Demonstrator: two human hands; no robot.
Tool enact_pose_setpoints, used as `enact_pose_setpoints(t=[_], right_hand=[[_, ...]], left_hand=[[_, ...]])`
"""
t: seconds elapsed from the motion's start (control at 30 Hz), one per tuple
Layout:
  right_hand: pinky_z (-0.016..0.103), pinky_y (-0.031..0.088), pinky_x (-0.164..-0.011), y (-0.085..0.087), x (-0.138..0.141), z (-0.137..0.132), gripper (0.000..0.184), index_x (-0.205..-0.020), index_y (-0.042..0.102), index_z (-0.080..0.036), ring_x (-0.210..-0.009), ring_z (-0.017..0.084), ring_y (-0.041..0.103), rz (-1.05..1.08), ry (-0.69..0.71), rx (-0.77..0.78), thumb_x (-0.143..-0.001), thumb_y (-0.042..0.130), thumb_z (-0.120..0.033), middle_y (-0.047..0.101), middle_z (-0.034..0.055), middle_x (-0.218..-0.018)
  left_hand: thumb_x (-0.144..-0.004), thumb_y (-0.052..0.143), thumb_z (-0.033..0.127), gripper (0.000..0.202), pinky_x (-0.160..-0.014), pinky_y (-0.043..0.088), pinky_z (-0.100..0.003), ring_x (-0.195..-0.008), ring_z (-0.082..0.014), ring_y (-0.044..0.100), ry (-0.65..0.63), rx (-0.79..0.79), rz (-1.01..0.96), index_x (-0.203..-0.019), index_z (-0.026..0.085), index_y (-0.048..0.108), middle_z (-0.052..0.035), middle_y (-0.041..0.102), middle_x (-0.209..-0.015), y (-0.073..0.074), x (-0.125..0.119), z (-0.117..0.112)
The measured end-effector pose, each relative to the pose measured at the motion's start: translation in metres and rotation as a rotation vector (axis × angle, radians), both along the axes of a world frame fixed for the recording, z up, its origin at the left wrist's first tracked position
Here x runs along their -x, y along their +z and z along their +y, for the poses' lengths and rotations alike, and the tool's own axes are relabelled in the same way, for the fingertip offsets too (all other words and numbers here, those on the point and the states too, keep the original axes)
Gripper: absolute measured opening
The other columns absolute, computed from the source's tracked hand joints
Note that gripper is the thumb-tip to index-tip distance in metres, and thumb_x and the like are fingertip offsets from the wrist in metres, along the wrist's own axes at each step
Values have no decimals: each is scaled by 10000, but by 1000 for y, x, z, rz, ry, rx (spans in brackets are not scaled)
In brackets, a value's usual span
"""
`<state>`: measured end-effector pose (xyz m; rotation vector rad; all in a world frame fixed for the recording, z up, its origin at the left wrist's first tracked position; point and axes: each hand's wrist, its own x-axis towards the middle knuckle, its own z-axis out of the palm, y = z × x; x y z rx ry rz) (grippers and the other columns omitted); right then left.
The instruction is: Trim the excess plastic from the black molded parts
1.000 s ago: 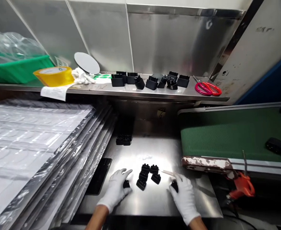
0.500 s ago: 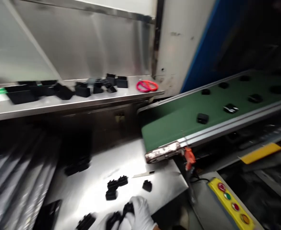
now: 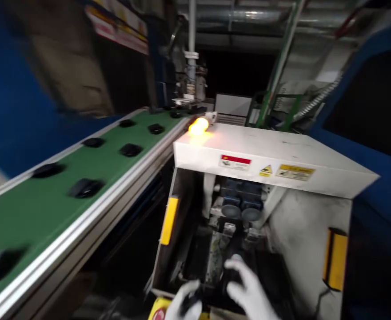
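Note:
My left hand (image 3: 186,303), in a white glove, is closed around a small black plastic part (image 3: 190,301) at the bottom of the view. To its right, my gloved right hand (image 3: 249,284) reaches into the open front of a white machine (image 3: 278,151). Its thumb and fingers curl about another black plastic part (image 3: 229,276), blurred against the dark interior. Inside, beyond the right hand, is a dark fixture with two round pads (image 3: 241,211).
A green conveyor belt (image 3: 58,213) carrying several black parts runs along the left. Yellow bars (image 3: 169,221) flank the machine's opening. A glowing orange lamp (image 3: 199,126) sits on its top. Below my left hand is a yellow control box with a red button (image 3: 158,314).
My view has swung right, from the steel table with black parts to the white machine. Both hands have left the table with black parts and are now at the machine's opening.

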<state>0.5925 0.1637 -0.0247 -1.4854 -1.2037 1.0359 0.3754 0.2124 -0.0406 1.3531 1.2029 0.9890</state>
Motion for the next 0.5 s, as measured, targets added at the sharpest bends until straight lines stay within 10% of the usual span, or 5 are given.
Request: enact_pose_setpoints(t=[0.07,0.2,0.5], right_hand=[[463,378,-1134,14,-73,27,383,-1254,594,-259,-1230,253,553,-96,-300,-124,-875,560,-305,648,65,-1255],[437,427,-1103,20,-142,70,335,-1162,672,-263,-1188,245,588,-189,-309,-208,-835,602,-249,666,58,-1242],[351,513,-1021,-25,-156,75,343,-1139,699,-343,-1137,199,630,-279,-206,-240,-849,587,-199,692,21,-1200]], left_hand=[[-772,725,420,366,-1015,519,-445,-1100,-293,641,-219,14,-110,-1095,251,696,-73,717,-1146,13,-63,54],[-722,746,334,352,-1055,476,-440,-1119,-302,630,-388,-18,-200,-1056,227,720,-85,724,-1129,28,-153,137],[-678,828,336,233,-993,478,-402,-1047,-287,630,-457,-19,-250,-891,253,781,-82,726,-1045,2,-160,159]])
